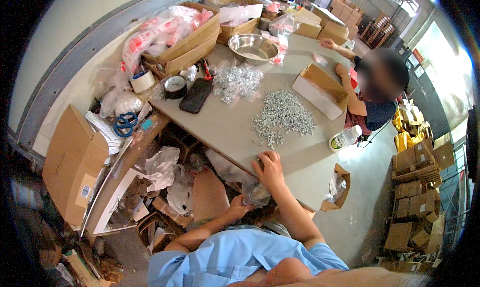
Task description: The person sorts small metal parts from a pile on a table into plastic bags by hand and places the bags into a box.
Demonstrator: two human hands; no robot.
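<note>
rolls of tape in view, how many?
2. A white roll at the table's left edge, and a dark roll just right of it, beside the black flat case. More may be hidden under the bags and boxes.

The worktop [235, 132] is a flat grey surface. A loose heap of small silver screws [284, 113] lies near its middle. A second heap of screws in small clear bags [236, 81] lies beside it, toward the wall. A black flat case [196, 95] lies just beside the bagged heap, and a roll of dark tape [175, 86] lies next to the case. A round metal bowl [253, 47] stands farther back. An open cardboard box [320, 91] lies on the far side of the loose heap. A plastic bottle [344, 138] lies at the worktop edge. Larger cardboard boxes [192, 37] stand along the back.
</note>
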